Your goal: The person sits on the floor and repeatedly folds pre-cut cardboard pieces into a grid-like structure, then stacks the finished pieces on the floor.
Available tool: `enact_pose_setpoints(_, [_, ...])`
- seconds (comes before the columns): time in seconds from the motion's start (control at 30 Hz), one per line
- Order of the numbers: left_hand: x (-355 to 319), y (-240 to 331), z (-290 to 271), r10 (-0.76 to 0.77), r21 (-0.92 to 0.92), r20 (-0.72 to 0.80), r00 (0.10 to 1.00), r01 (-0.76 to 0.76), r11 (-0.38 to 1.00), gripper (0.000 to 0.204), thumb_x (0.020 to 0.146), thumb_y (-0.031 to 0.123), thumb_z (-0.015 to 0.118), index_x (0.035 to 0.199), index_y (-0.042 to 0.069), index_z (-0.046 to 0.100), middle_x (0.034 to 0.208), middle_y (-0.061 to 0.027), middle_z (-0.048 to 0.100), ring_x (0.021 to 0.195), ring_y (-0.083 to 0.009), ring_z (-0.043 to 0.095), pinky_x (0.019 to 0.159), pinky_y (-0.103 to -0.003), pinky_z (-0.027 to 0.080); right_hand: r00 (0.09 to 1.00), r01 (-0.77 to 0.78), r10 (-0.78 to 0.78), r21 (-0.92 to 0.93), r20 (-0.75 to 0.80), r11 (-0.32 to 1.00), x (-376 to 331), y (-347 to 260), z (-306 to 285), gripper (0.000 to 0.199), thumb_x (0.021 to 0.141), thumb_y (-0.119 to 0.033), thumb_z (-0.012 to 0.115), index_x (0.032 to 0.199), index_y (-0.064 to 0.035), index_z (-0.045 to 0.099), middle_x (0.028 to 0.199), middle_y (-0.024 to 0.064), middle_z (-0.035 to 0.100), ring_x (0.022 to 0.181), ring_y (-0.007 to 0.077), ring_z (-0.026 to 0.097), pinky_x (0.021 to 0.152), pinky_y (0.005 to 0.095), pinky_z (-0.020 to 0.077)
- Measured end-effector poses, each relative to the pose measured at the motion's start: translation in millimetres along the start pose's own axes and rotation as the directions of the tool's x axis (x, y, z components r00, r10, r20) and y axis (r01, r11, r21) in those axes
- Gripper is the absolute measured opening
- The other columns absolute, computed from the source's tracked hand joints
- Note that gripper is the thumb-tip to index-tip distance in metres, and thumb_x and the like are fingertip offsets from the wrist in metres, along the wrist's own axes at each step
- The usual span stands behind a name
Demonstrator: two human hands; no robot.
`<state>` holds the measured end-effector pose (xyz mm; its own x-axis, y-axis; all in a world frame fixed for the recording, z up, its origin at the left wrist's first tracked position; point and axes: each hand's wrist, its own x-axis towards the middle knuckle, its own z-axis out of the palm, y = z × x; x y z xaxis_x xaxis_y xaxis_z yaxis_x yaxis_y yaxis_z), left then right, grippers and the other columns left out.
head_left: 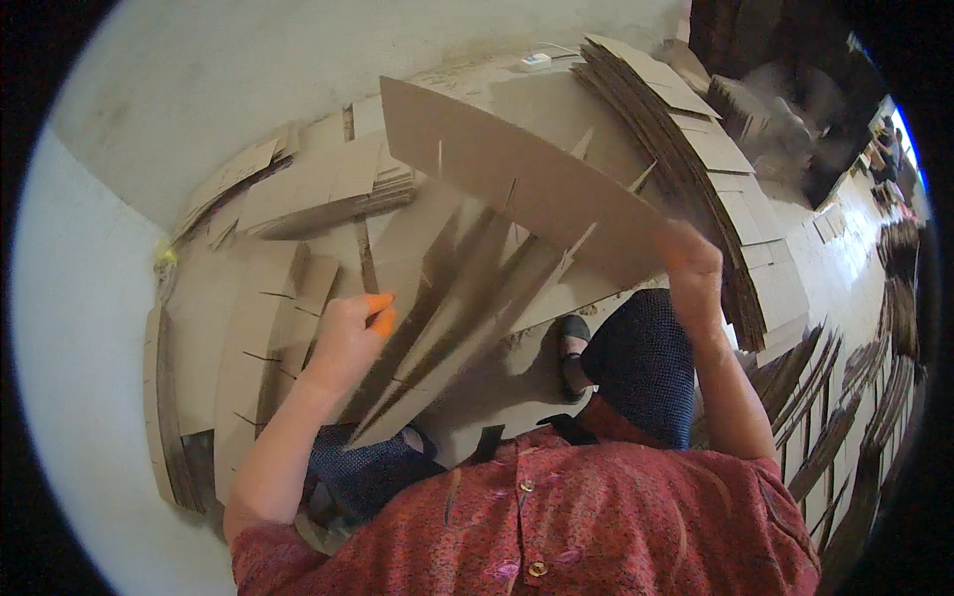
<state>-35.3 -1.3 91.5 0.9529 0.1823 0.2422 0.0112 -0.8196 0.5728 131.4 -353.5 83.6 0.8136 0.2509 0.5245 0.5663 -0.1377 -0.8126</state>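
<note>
Cardboard strip [517, 184], long, flat, brown and cut with narrow slots, is slanting above the person's knees, with several slotted dividers [447, 318] hanging crosswise beneath it. Right hand [691, 263] is gripping the strip's lower end, fingers closed around it. Left hand [348, 333], orange-tipped, is pinching a divider's edge. Stacked flat cardboard sheets [735, 209] are lying right of the strip.
</note>
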Motion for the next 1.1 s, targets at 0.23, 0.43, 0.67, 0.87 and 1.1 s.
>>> enact_pose_setpoints(0.23, [-5.5, -12.8, -6.3, -0.131, 0.008, -0.029, 0.991, 0.131, 0.991, 0.021, 0.082, 0.003, 0.062, 0.1, -0.006, 0.067, 0.081, -0.0236, 0.066, 0.066, -0.0233, 0.064, 0.061, -0.031, 0.048, 0.999, -0.002, 0.005, -0.076, 0.033, 0.997, -0.9, -10.1, -1.9, 0.018, 0.089, -0.001, 0.055, 0.103, 0.0017, 0.065, 0.083, 0.0062, 0.068, 0.08, 0.0081, 0.059, 0.074, 0.0245, 0.0467])
enact_pose_setpoints(0.43, [-3.9, -5.1, -6.7, -0.22, 0.016, -0.05, 0.974, 0.221, 0.975, 0.022, 0.084, 0.005, 0.063, 0.102, -0.006, 0.067, 0.076, -0.0185, 0.067, 0.062, -0.0134, 0.058, 0.057, -0.028, 0.045, 1.0, 0.007, -0.009, -0.155, -0.014, 0.988, -10.6, -6.3, -4.7, 0.019, 0.086, 0.001, 0.057, 0.103, 0.0017, 0.064, 0.082, 0.0103, 0.07, 0.078, 0.0099, 0.062, 0.072, 0.0251, 0.0478])
enact_pose_setpoints(0.67, [-6.4, -10.9, -2.7, -0.202, 0.006, -0.08, 0.976, 0.203, 0.979, 0.024, 0.086, 0.007, 0.062, 0.105, -0.007, 0.066, 0.068, -0.0046, 0.061, 0.06, -0.0075, 0.048, 0.053, -0.025, 0.039, 0.993, 0.113, -0.117, -0.268, 0.002, 0.957, -12.9, 4.8, -9.5, 0.019, 0.084, 0.002, 0.059, 0.102, 0.0005, 0.065, 0.083, 0.0148, 0.069, 0.076, 0.016, 0.066, 0.07, 0.0262, 0.049])
enact_pose_setpoints(0.87, [-9.2, -17.6, -2.4, -0.189, 0.044, -0.063, 0.98, 0.192, 0.98, 0.026, 0.086, 0.009, 0.064, 0.108, -0.006, 0.064, 0.078, -0.0082, 0.066, 0.068, -0.0092, 0.055, 0.062, -0.025, 0.044, 0.996, 0.007, 0.012, -0.209, 0.089, 0.978, -23.0, 18.2, -3.0, 0.017, 0.085, 0.002, 0.059, 0.101, 0.0017, 0.065, 0.082, 0.0173, 0.069, 0.076, 0.0179, 0.068, 0.068, 0.0268, 0.0495])
enact_pose_setpoints(1.1, [16.9, 39.9, 4.3, 0.189, 0.231, -0.128, 0.974, -0.156, 0.96, 0.03, 0.084, 0.017, 0.067, 0.108, 0.0, 0.065, 0.103, -0.0162, 0.066, 0.091, -0.0304, 0.064, 0.08, -0.036, 0.05, 0.995, 0.066, -0.071, -0.073, -0.067, 0.995, -27.4, 28.6, 15.9, 0.017, 0.089, -0.004, 0.06, 0.104, 0.0007, 0.065, 0.082, 0.0119, 0.069, 0.073, 0.0133, 0.062, 0.069, 0.0266, 0.048])
